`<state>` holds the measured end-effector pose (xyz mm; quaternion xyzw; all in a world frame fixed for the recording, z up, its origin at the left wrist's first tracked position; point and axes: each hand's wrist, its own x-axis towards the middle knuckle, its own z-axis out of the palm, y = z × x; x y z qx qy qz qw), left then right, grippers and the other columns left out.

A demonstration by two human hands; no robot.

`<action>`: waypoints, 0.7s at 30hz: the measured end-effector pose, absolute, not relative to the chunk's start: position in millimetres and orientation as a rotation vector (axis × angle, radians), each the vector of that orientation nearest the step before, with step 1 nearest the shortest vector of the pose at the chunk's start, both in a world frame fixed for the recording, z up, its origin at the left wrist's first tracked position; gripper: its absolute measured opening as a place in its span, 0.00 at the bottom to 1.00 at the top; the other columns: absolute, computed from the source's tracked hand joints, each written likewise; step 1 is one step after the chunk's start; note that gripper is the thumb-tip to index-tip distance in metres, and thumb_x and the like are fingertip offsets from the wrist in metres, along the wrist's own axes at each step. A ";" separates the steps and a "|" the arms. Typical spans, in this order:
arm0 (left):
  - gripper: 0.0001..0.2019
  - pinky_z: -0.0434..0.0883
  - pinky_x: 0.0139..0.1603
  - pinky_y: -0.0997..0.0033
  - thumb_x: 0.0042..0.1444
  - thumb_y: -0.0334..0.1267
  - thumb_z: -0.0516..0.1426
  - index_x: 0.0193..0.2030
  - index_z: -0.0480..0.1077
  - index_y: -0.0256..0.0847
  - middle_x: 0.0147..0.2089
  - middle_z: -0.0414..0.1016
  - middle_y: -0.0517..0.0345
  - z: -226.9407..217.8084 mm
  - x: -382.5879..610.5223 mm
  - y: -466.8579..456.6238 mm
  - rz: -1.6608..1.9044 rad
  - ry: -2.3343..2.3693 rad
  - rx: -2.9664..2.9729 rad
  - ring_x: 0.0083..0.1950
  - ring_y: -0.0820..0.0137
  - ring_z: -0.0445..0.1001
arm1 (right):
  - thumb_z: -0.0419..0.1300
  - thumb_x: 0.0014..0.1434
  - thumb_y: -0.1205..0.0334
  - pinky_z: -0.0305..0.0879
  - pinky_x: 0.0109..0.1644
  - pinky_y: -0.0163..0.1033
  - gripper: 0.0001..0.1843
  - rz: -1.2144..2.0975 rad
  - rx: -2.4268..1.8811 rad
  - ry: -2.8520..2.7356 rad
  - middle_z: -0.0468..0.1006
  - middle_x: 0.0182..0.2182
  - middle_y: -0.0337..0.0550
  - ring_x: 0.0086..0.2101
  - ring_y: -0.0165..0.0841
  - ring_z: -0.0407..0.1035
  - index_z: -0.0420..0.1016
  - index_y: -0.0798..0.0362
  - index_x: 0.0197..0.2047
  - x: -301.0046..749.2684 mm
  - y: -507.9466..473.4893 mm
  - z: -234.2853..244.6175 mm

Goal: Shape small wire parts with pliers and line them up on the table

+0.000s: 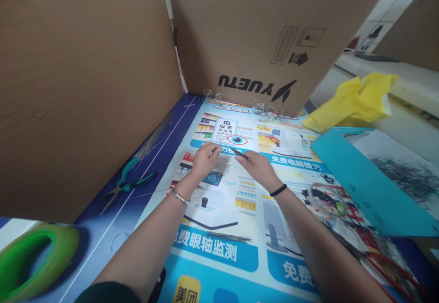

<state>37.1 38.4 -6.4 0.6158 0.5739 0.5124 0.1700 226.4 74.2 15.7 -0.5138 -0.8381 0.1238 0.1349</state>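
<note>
My right hand (256,168) grips a thin dark pointed tool (240,154), perhaps tweezers; its tip points left toward my other hand. Close by, my left hand (206,157) has its thumb and fingers pinched together. What lies in that pinch is too small to make out. Both hands are above a printed poster sheet (219,202) with an eye chart picture. Nearer to me, a small bunch of thin dark strands (229,237) lies on the sheet. A silver bracelet is on my left wrist, a black band on my right.
Cardboard panels (240,28) stand at the left and back. Teal-handled pliers (121,185) and thin wires (152,138) lie left; a green-cored tape roll (65,252) is nearer. Rightward are a turquoise box (356,193) holding wire bits, a yellow bag (350,101), and red-handled scissors (394,271).
</note>
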 end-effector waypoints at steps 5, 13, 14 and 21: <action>0.07 0.62 0.42 0.73 0.53 0.36 0.54 0.26 0.69 0.41 0.30 0.70 0.59 -3.6 38.1 37.6 1.531 1.634 1.515 0.37 0.71 0.67 | 0.55 0.51 0.40 0.51 0.26 0.32 0.22 0.748 -1.412 -2.252 0.71 0.23 0.37 0.24 0.29 0.63 0.67 0.52 0.26 222.4 70.3 13.3; 0.07 0.62 0.38 0.75 0.52 0.37 0.54 0.25 0.68 0.40 0.29 0.69 0.60 -2.5 42.8 36.0 1.529 1.649 1.394 0.35 0.72 0.66 | 0.52 0.53 0.50 0.51 0.26 0.32 0.15 0.678 -1.396 -2.206 0.66 0.20 0.35 0.23 0.28 0.60 0.62 0.51 0.22 215.0 65.6 6.3; 0.07 0.62 0.39 0.74 0.52 0.37 0.54 0.25 0.68 0.40 0.29 0.70 0.60 -2.1 43.2 35.6 1.542 1.648 1.419 0.36 0.71 0.66 | 0.51 0.53 0.50 0.50 0.26 0.33 0.16 0.648 -1.402 -2.162 0.65 0.19 0.35 0.23 0.28 0.59 0.61 0.51 0.22 215.5 66.9 5.8; 0.05 0.62 0.50 0.67 0.54 0.34 0.53 0.31 0.71 0.42 0.36 0.72 0.54 -5.2 45.2 35.4 1.492 1.678 1.886 0.44 0.67 0.67 | 0.49 0.55 0.50 0.50 0.27 0.33 0.15 0.598 -1.386 -1.988 0.61 0.17 0.33 0.22 0.28 0.57 0.59 0.50 0.24 220.5 71.1 7.0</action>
